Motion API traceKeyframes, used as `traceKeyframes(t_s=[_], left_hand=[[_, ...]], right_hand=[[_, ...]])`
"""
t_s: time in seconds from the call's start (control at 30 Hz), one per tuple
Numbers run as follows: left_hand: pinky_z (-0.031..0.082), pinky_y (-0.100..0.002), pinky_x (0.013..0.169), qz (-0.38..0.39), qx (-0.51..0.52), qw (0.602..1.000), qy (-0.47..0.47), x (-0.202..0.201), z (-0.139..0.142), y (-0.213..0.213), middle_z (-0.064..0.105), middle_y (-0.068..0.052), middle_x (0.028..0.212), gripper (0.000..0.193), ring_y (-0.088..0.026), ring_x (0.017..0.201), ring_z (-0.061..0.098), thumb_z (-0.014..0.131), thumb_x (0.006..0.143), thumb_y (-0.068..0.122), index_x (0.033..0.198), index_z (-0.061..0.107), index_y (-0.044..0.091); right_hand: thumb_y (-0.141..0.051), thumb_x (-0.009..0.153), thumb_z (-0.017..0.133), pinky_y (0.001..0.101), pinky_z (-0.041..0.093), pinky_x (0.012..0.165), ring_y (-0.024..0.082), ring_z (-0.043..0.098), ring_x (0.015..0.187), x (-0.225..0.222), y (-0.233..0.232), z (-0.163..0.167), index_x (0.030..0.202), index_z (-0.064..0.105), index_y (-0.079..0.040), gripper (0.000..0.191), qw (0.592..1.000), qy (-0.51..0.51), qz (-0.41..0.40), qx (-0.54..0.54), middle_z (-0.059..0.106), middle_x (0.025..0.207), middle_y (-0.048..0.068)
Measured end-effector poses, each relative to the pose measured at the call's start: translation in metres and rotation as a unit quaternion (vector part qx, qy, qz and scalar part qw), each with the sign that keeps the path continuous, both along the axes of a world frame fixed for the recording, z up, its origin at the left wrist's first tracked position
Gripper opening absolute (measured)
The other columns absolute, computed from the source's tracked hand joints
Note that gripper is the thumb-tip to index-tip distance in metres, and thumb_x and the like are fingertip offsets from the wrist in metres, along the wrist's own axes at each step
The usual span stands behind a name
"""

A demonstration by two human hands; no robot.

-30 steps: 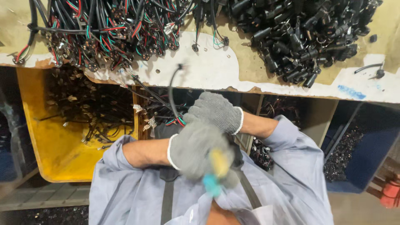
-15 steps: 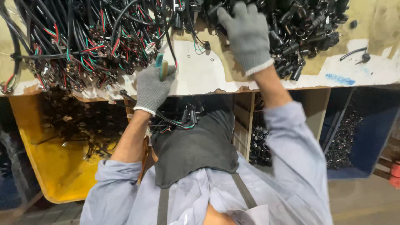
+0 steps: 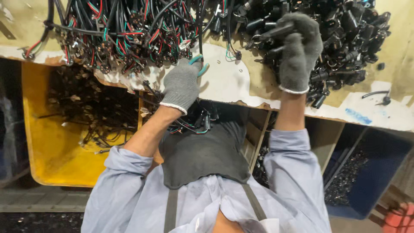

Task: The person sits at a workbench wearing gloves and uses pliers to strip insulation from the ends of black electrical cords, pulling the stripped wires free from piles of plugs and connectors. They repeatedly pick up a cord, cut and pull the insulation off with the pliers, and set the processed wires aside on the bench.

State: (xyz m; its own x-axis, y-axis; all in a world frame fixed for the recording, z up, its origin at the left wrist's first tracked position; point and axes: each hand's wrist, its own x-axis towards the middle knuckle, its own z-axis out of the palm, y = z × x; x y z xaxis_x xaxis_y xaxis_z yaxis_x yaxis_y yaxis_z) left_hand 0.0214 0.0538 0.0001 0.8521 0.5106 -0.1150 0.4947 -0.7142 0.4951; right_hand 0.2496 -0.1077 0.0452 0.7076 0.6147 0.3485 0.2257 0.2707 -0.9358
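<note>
A teal-handled cutter [image 3: 199, 64] is clasped in the gloved left hand [image 3: 182, 84], its handles showing just above the knuckles, with the tangle of red, green and black wires [image 3: 125, 34] lying directly above and to the left of that grip. A black plug [image 3: 276, 31] is pinched between the fingers of the gloved right hand [image 3: 299, 49], which is sunk in the heap of black connectors [image 3: 349, 39] spreading to its right. Both hands are set over the worn bench top [image 3: 233, 84], well apart.

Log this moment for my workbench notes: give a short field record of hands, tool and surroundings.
left hand: grey-gloved left hand holds teal-handled cutters at the worktable edge
right hand: grey-gloved right hand grips a black connector in the black connector pile
wire bundle: coloured wires, upper left
below table: yellow bin, blue bin
</note>
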Motion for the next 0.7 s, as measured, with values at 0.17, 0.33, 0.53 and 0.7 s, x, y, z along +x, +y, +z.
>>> traceKeyframes(t_s=[0.17,0.33,0.53,0.7], left_hand=[[0.055,-0.048,0.065,-0.012,-0.007,0.999,-0.03,0.012,-0.009,0.006,0.067,-0.021,0.09,0.031,-0.037,0.074,0.07,0.078,0.086,0.032,0.112,0.077,0.016],[0.057,-0.031,0.063,0.089,-0.293,0.947,-0.095,-0.005,0.026,0.029,0.077,-0.01,0.081,0.033,-0.017,0.067,0.072,0.079,0.082,0.017,0.115,0.079,0.01],[0.051,-0.025,0.061,0.12,-0.539,0.816,-0.172,-0.042,0.087,-0.002,0.075,-0.003,0.083,0.035,-0.009,0.067,0.063,0.077,0.086,0.006,0.119,0.077,-0.002],[0.06,-0.027,0.081,0.037,-0.436,0.862,-0.256,-0.029,0.079,-0.027,0.078,-0.007,0.106,0.034,-0.012,0.09,0.073,0.078,0.089,0.006,0.121,0.073,0.0]], right_hand=[[-0.035,0.102,0.06,0.0344,0.06,0.078,0.017,0.072,0.087,-0.053,0.01,0.0,0.118,0.062,-0.013,0.027,0.976,0.205,0.048,0.044,0.071,0.099,0.004],[-0.022,0.094,0.074,0.0357,0.052,0.06,0.022,0.065,0.065,-0.119,-0.003,-0.013,0.106,0.065,-0.001,0.025,0.937,-0.219,0.146,-0.23,0.062,0.082,0.013],[-0.04,0.08,0.086,0.0408,0.049,0.067,0.032,0.063,0.072,-0.108,-0.024,-0.017,0.095,0.066,-0.01,0.039,0.897,-0.315,0.151,-0.272,0.058,0.075,0.009],[-0.062,0.07,0.078,0.0415,0.049,0.066,0.033,0.063,0.073,-0.117,-0.014,-0.01,0.11,0.066,-0.003,0.073,0.918,-0.301,0.153,-0.209,0.061,0.08,0.011]])
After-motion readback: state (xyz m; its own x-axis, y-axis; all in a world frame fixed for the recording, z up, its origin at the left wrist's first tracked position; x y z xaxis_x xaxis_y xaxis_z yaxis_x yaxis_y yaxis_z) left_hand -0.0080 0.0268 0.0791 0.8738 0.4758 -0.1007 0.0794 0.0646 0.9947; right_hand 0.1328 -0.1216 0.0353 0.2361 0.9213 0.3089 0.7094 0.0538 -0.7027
